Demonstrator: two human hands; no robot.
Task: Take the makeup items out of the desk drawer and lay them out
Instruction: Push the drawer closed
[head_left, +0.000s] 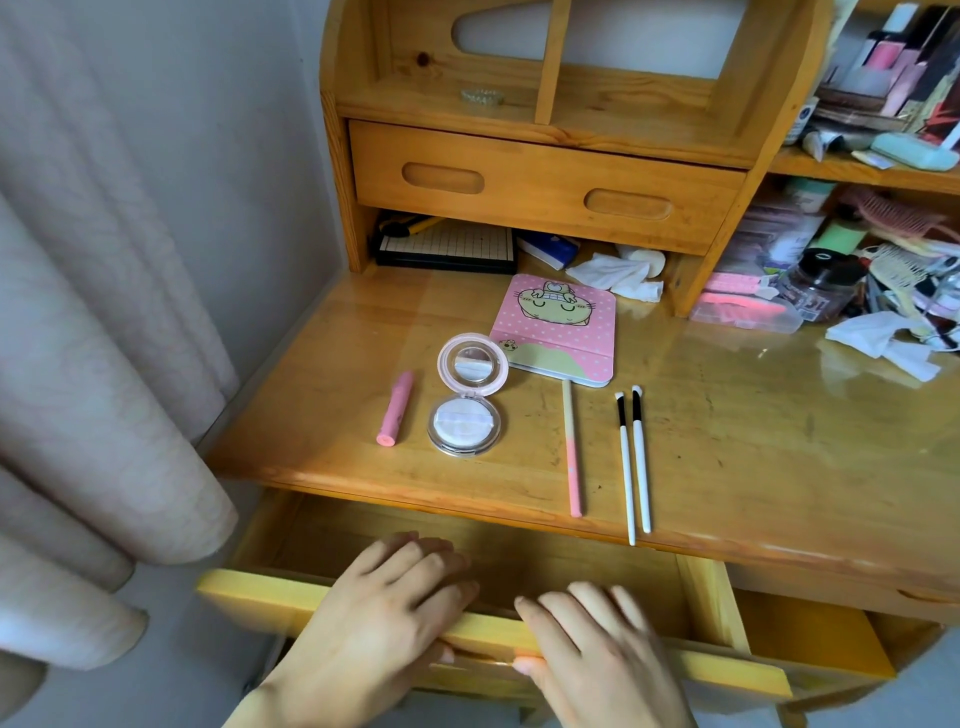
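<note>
Both hands, left hand (379, 618) and right hand (597, 649), grip the open drawer's front edge (244, 592), fingers curled over, holding nothing else; beyond the grip, compact (466, 410), pink stick (396, 409) and brushes (634, 462) lie on the tabletop (753, 441); layout seems done, next likely pushing the drawer shut.

Soft, even daylight | glare on the glossy worktop (779, 415) toward 3 o'clock | hands motion-blurred at 6 o'clock | wide-angle bending at the edges | faint shadows
</note>
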